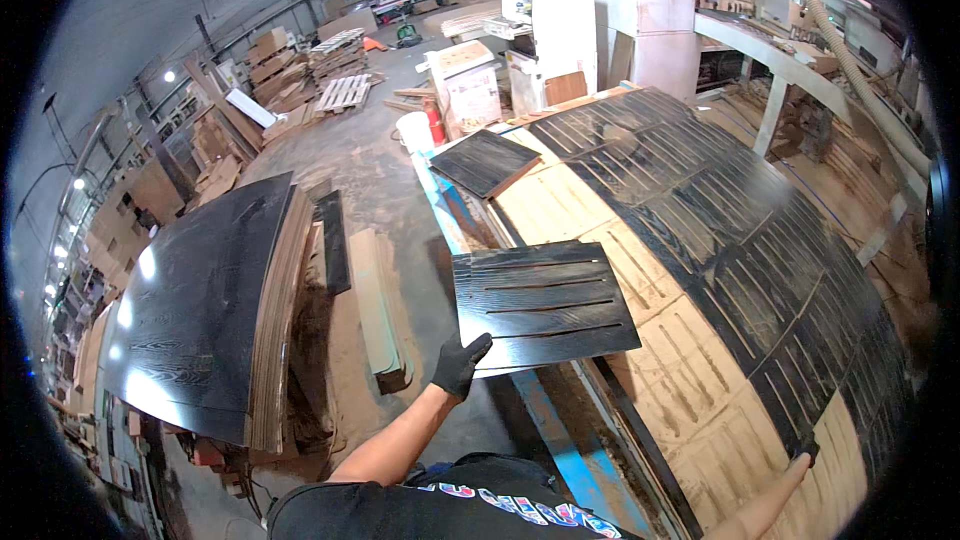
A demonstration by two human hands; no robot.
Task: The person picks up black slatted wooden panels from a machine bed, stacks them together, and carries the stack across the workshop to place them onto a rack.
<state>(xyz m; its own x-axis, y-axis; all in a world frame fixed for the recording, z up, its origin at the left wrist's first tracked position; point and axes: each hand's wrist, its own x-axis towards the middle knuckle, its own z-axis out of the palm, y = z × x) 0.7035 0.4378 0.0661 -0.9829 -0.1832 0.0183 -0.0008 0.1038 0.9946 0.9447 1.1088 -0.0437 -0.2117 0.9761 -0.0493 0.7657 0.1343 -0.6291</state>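
Observation:
My left hand [461, 364], in a black glove, is closed on the near left corner of a black wood-grain panel [540, 290]. Several long slots run across this panel, and it is held up over the edge of a broad work bed. At the lower right my right hand [806, 450], also gloved in black, reaches the edge of the slotted black panels [740, 210] lying side by side on the bed. Its fingers blend into the dark surface. Bare tan board [690, 380] with grooves cut in it shows along the bed's left side.
Another black panel [487, 162] rests at the bed's far left corner. To my left stands a stack of large black-topped sheets [200, 300], with pale green strips [375, 310] beside it. A blue rail [575, 460] edges the bed. White cabinets [565, 30] stand beyond.

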